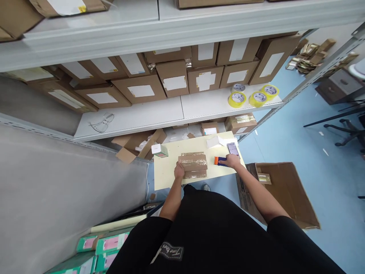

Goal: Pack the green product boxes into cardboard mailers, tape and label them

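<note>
My left hand grips the left edge of a flat cardboard package with shiny clear tape across it. The package lies on a small cream tabletop. To its right, my right hand is closed round a dark blue hand tool with an orange end; its exact kind is hard to tell. That tool sits apart from the package, close to the tabletop. Just beyond my right hand lies a phone with a lit screen. A small white and green box stands at the table's far left corner.
White papers lie at the table's back. Tape rolls and glasses rest on a shelf lined with cardboard boxes. An open carton sits below it; a large open carton stands right.
</note>
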### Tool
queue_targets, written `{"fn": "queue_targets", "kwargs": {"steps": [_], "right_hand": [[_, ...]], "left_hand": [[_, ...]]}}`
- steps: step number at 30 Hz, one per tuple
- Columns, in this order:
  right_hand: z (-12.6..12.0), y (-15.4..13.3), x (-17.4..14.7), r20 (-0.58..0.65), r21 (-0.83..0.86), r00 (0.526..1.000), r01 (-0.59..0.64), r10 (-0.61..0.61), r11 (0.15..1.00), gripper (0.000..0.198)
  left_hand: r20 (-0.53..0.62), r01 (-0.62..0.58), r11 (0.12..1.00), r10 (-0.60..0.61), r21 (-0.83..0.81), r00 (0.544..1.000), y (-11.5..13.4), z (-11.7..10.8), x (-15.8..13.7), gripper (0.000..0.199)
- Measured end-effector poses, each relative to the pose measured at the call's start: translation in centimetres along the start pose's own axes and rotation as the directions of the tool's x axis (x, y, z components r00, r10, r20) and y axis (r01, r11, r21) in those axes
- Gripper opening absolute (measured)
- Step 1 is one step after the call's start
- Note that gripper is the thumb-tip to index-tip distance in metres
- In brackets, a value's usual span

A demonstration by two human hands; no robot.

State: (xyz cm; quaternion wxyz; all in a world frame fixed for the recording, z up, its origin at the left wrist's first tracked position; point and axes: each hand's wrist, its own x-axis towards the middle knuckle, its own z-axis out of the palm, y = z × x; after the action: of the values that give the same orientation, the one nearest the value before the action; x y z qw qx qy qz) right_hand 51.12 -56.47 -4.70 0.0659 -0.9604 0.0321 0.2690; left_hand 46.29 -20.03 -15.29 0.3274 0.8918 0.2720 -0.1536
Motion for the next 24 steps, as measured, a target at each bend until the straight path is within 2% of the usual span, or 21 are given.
{"fn": "queue_targets", "kwargs": {"steps": [2,5,8,15,24], "right_hand": [[0.5,-2.7,0.7,0.003,-0.014,0.999,-0.051,0.051,0.999,0.054],[1.2,-6.9,1.8,0.028,-0.025,0.998,-0.051,0.051,0.998,0.045],[1.3,-9.3,2.8,0.041,-0.049,0.998,-0.036,0.038,0.998,0.043],[1.4,-10.8,2.8,0.035,-0.062,0.999,-0.003,0.005,0.998,0.028],[2.2,-11.6,1.6,0.010,-0.083,1.000,0.019,-0.019,0.996,0.029]], "left_hand": [[-0.001,0.004,1.000,-0.004,0.010,1.000,0.0,0.0,0.0,0.057],[-0.005,0.010,1.000,-0.010,0.025,1.000,0.1,-0.1,0.1,0.057],[-0.009,0.004,0.999,-0.004,0.042,1.000,0.2,-0.2,0.1,0.057],[-0.034,-0.024,0.994,0.028,0.108,0.999,0.2,-0.2,-0.2,0.057],[-0.070,-0.059,0.988,0.069,0.144,0.995,0.0,0.0,-0.4,0.057]]}}
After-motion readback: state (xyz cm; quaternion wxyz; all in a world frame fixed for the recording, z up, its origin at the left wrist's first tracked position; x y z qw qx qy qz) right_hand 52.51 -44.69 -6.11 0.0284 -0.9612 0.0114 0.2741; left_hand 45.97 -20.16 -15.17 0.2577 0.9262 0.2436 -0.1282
